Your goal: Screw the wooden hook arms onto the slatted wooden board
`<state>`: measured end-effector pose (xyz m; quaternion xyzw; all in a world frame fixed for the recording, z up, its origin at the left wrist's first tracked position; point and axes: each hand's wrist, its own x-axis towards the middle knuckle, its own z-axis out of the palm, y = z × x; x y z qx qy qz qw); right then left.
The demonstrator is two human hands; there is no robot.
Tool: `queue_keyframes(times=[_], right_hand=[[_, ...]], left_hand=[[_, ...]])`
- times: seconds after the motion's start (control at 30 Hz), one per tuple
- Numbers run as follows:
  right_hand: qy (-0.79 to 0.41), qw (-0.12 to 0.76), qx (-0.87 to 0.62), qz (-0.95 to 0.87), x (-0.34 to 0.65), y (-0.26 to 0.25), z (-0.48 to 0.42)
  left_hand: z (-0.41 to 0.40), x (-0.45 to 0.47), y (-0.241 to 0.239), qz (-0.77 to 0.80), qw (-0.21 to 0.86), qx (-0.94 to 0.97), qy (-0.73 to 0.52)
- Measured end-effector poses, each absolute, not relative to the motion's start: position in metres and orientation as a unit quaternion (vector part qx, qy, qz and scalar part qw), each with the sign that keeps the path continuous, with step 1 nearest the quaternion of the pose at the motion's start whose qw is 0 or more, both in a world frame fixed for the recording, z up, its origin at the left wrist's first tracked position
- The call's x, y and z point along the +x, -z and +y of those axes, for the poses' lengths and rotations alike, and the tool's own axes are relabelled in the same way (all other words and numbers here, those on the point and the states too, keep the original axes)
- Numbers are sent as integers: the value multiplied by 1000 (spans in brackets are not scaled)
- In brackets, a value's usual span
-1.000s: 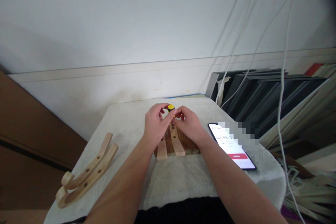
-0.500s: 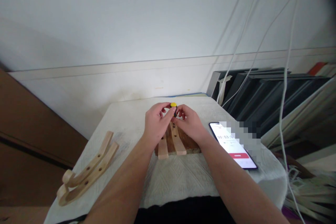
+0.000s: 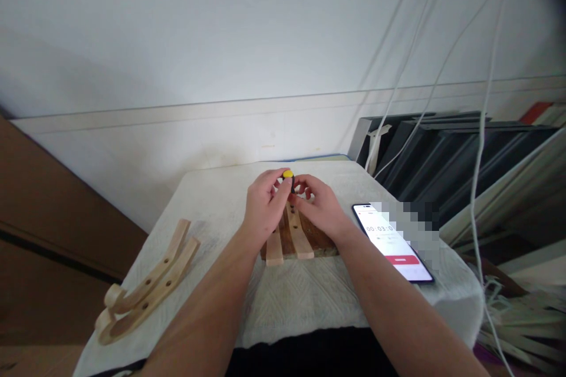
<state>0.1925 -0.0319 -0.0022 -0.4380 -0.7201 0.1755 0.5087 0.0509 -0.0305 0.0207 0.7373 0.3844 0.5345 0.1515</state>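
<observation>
A small screwdriver (image 3: 288,174) with a yellow-and-black handle stands nearly upright over the work. My left hand (image 3: 265,203) is closed around its handle. Lower down, my right hand (image 3: 319,203) pinches at the screwdriver's lower part; its fingers hide the tip. Beneath both hands lies a dark brown wooden board (image 3: 321,240). On the board rest two pale wooden strips, a left strip (image 3: 274,250) partly covered by my left hand and a right strip (image 3: 303,244) with holes along it. Their far ends are hidden.
Two curved wooden hooks with holes, an upper hook (image 3: 177,238) and a lower hook (image 3: 177,280), lie at the table's left. A phone (image 3: 384,238) showing a timer lies right. White cloth (image 3: 216,188) covers the table. Cables (image 3: 480,159) hang beside dark panels (image 3: 446,159).
The screwdriver's top has shifted slightly left and up, with my left hand still on it. My right hand has barely moved. The strips and hooks lie as before.
</observation>
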Motion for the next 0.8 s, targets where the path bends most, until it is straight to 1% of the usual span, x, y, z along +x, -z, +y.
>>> queue_keyframes(times=[0.23, 0.4, 0.57, 0.8], right_hand=[[-183, 506, -468, -700, 192, 0, -33], [-172, 496, -448, -724, 192, 1, -32], [-162, 503, -472, -706, 193, 3, -30], [-189, 511, -439, -715, 193, -2, -35]], left_hand=[[-28, 52, -18, 421, 151, 707, -548], [-30, 51, -20, 396, 154, 734, -529], [-30, 52, -20, 398, 149, 729, -537], [-28, 50, -18, 395, 145, 733, -534]])
